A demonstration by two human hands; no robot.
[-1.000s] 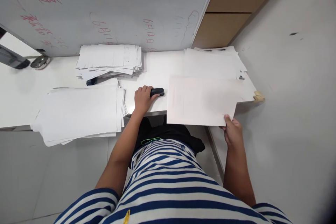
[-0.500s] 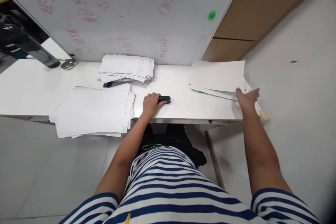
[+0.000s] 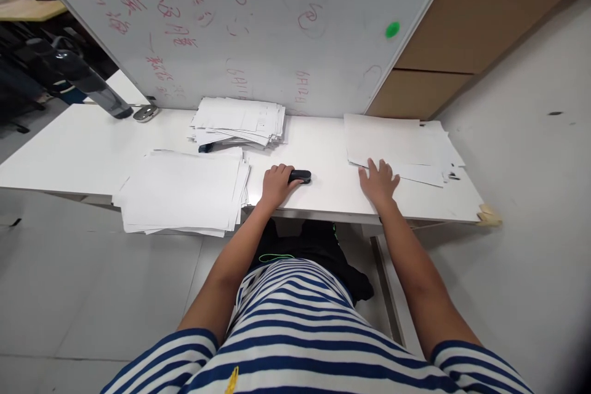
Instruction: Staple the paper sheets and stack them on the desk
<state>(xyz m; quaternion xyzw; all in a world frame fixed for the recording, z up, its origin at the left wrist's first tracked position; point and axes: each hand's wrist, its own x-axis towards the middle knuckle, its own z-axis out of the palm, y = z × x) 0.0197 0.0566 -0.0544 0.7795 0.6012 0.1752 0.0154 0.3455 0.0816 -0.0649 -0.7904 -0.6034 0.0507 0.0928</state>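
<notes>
My left hand (image 3: pixel 277 184) is wrapped round a black stapler (image 3: pixel 302 176), which rests on the white table; its front end sticks out to the right of my fingers. My right hand (image 3: pixel 379 183) has its fingers spread, with the tips at the near edge of some white sheets (image 3: pixel 383 138) lying on the right part of the table. Those sheets overlap unevenly, some sticking out to the right. Left of my left hand lies a large stack of paper (image 3: pixel 184 191), overhanging the table's front edge. Behind it sits a smaller paper stack (image 3: pixel 237 117).
Along the table's back stands a whiteboard (image 3: pixel 268 43) with red writing and magnets. A dark bottle (image 3: pixel 87 80) and a computer mouse (image 3: pixel 146 113) are at the back left. Brown boxes (image 3: pixel 484 31) and a wall (image 3: pixel 545 197) border the right side.
My right hand has moved left, from the right side of the right-hand sheets to their near edge. The top sheet there lies further back from it. My left hand stays on the stapler.
</notes>
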